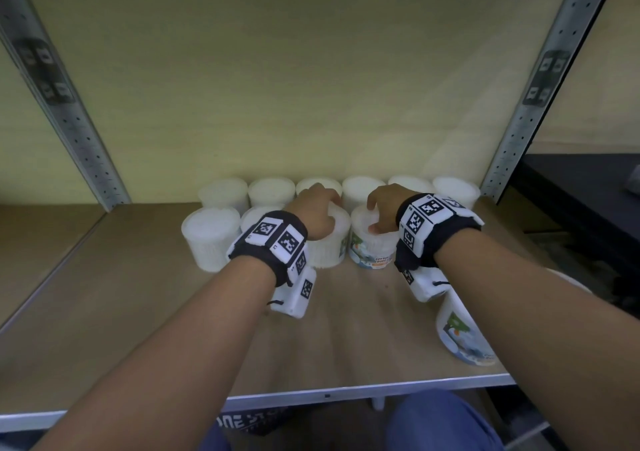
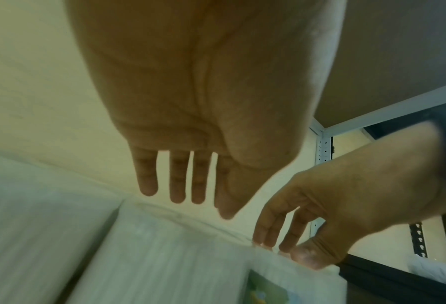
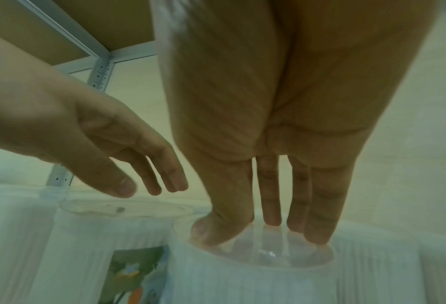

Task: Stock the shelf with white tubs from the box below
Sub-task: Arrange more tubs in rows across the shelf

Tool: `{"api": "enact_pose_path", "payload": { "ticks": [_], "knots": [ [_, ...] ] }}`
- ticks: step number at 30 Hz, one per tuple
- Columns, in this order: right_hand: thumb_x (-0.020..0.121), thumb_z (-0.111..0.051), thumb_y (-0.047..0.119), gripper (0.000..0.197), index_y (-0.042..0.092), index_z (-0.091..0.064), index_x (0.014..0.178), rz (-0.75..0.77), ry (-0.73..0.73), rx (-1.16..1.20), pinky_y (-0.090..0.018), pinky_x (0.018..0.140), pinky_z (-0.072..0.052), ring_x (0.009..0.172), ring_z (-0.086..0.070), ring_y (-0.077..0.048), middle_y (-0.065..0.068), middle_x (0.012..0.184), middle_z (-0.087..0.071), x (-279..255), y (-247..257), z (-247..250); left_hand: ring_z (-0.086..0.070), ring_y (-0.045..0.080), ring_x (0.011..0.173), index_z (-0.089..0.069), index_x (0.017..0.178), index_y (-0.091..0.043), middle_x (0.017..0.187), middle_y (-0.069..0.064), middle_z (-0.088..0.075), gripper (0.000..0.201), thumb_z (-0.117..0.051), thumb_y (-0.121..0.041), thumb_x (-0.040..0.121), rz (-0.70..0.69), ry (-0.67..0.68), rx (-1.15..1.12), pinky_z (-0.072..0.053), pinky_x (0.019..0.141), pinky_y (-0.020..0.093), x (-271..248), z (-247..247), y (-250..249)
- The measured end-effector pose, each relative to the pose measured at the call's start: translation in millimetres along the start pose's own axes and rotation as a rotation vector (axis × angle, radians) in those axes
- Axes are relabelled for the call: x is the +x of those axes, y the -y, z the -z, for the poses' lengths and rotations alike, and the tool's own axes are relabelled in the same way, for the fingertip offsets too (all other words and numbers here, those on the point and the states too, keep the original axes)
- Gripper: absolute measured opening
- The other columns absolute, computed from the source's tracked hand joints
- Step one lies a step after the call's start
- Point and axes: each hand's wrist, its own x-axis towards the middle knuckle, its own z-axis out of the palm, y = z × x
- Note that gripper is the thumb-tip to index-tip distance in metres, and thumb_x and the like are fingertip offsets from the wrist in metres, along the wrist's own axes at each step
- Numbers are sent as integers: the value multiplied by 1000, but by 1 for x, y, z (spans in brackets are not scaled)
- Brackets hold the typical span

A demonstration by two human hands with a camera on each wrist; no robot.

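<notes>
Two rows of white tubs stand at the back of the wooden shelf (image 1: 138, 294). My left hand (image 1: 317, 213) hovers with straight fingers just above a front-row tub (image 1: 329, 246); in the left wrist view the hand (image 2: 198, 205) is clear of that tub (image 2: 165, 257). My right hand (image 1: 375, 215) rests its thumb and fingertips on the lid of the neighbouring labelled tub (image 1: 372, 249). In the right wrist view the right hand (image 3: 263, 232) presses straight fingers on the clear lid of this tub (image 3: 242, 277).
The back row of tubs (image 1: 360, 190) stands against the wall. Another labelled tub (image 1: 457, 332) sits near the shelf's front right, partly behind my right forearm. Metal uprights (image 1: 65, 104) (image 1: 540, 97) flank the bay. A dark item with white lettering (image 1: 256, 423) lies below the shelf edge.
</notes>
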Motion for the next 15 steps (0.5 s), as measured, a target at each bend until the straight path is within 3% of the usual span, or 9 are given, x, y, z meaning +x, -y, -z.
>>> {"api": "enact_pose_path", "payload": {
  "ticks": [3, 6, 15],
  "knots": [
    [90, -62, 34, 53, 3, -53, 133, 2, -1, -7, -30, 101, -44, 124, -54, -26, -14, 135, -55, 2, -2, -2, -41, 30, 128, -44, 137, -12, 139, 13, -39, 51, -54, -34, 92, 80, -80, 39, -39, 105, 43, 5, -10, 0],
    [89, -63, 33, 53, 4, -52, 133, 3, 8, -22, -28, 100, -44, 125, -53, -25, -13, 136, -55, 2, -1, -2, -41, 31, 127, -43, 135, -7, 137, 16, -41, 58, -55, -42, 90, 112, -89, 91, -38, 105, 42, 7, -18, 0],
    [91, -62, 28, 51, 2, -51, 134, -3, 13, 52, -26, 100, -43, 126, -53, -24, -12, 137, -54, 8, -2, -3, -39, 29, 129, -43, 137, -10, 140, 12, -39, 54, -56, -36, 92, 93, -44, 68, -37, 107, 39, 7, -17, 0]
  ]
}}
